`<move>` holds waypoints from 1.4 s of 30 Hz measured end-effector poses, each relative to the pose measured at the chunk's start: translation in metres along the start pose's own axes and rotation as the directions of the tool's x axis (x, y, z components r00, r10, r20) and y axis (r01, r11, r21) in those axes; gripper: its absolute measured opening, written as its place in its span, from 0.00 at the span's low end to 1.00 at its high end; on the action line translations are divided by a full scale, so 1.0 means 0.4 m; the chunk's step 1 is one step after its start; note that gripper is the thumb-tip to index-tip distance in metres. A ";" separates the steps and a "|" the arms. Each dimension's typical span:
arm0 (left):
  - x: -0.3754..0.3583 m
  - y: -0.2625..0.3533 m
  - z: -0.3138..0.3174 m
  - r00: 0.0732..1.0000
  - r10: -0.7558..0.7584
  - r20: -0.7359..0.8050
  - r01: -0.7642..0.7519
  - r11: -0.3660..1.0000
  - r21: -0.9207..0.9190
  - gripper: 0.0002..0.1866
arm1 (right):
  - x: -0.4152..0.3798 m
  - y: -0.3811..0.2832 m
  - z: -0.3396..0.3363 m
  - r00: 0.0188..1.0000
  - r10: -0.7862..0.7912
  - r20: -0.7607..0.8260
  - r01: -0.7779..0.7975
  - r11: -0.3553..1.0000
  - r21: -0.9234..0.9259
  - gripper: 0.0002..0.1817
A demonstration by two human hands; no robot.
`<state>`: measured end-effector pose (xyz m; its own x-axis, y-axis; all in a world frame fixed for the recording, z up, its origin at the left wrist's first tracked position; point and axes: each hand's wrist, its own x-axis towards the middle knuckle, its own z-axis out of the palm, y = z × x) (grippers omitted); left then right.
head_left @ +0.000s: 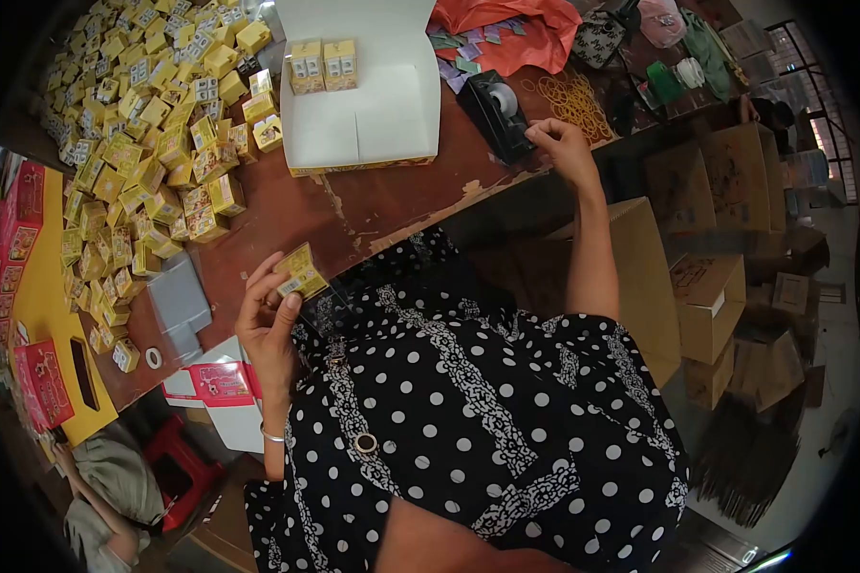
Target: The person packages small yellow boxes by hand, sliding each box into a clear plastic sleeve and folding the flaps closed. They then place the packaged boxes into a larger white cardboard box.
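My left hand [269, 310] is closed around a small yellow printed box [302, 271], held in front of my body near the table's edge. Clear plastic film [339, 298] hangs about the box's lower end. At the front of a black tape dispenser [497, 116], my right hand [566, 153] has its thumb and fingers pinched together; whatever lies between the fingertips is too small to make out. A roll of clear tape [503, 99] sits in the dispenser. Left of it, an open white carton [392, 119] contains several yellow boxes [324, 65] at its back left corner.
A large heap of small yellow boxes [153, 143] covers the table's left side. Clear plastic sheets [177, 296] and a tape ring [154, 358] lie nearer. Rubber bands [573, 103] lie beyond the dispenser. Cardboard cartons [707, 296] stand at right; another person's sleeve [119, 477] shows lower left.
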<state>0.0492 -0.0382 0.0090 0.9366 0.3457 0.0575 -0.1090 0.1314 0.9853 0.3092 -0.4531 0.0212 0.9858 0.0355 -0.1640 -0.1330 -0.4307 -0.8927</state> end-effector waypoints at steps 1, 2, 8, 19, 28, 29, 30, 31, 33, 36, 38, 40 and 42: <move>0.001 -0.002 0.000 1.000 -0.002 0.003 0.002 1.000 -0.009 0.14 | 0.000 0.000 0.002 1.000 -0.010 0.010 0.010 0.998 0.060 0.11; 0.003 -0.002 0.001 1.000 -0.003 0.004 0.003 1.000 -0.019 0.14 | -0.002 0.004 0.006 1.000 -0.013 0.008 0.013 0.998 0.061 0.11; -0.001 0.002 0.016 0.999 -0.029 0.017 0.030 0.993 -0.112 0.14 | -0.051 0.048 0.029 0.991 -0.016 -0.136 0.075 0.893 0.444 0.09; 0.008 -0.005 0.027 0.998 -0.022 0.057 0.029 0.991 -0.130 0.14 | -0.069 0.154 0.079 0.958 -0.139 -0.251 0.260 0.790 0.555 0.07; 0.035 0.026 0.045 0.996 0.031 0.082 -0.012 0.975 -0.221 0.15 | -0.049 0.183 0.055 0.909 -0.247 -0.337 0.332 0.916 0.223 0.07; 0.040 0.029 0.043 0.994 0.085 0.069 -0.073 0.984 -0.160 0.14 | -0.051 0.172 0.047 0.906 -0.247 -0.344 0.324 0.927 0.189 0.08; 0.041 0.032 0.044 0.988 0.141 0.065 -0.133 0.986 -0.104 0.14 | -0.063 0.142 0.055 0.855 -0.310 -0.416 0.377 0.922 0.087 0.08; 0.036 0.052 0.042 0.989 0.139 0.053 -0.138 0.990 -0.021 0.13 | -0.075 0.098 0.056 0.787 -0.378 -0.488 0.419 0.907 -0.027 0.07; 0.035 0.074 0.047 0.975 0.224 0.014 -0.224 0.970 0.096 0.13 | -0.125 -0.031 0.095 0.822 -0.353 -0.447 0.437 0.894 0.098 0.07; 0.044 0.067 0.045 0.937 0.348 0.036 -0.345 0.900 0.266 0.13 | -0.227 -0.199 0.214 0.900 -0.415 -0.132 0.427 0.781 0.455 0.07; 0.051 0.072 0.051 0.914 0.402 0.046 -0.395 0.860 0.324 0.13 | -0.298 -0.266 0.328 0.870 -0.483 0.101 0.308 0.691 0.654 0.08; 0.052 0.093 0.060 0.879 0.474 0.055 -0.456 0.802 0.385 0.13 | -0.367 -0.318 0.415 0.849 -0.424 0.315 0.120 0.736 0.666 0.07; 0.047 0.091 0.063 0.873 0.487 0.042 -0.464 0.800 0.380 0.13 | -0.397 -0.338 0.476 0.823 -0.375 0.427 0.032 0.781 0.624 0.08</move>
<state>0.0713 -0.0502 0.0499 0.7782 0.3267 0.5364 -0.3955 -0.4086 0.8226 0.1513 -0.2288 0.0881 0.8177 0.5753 0.0202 -0.1364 0.2278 -0.9641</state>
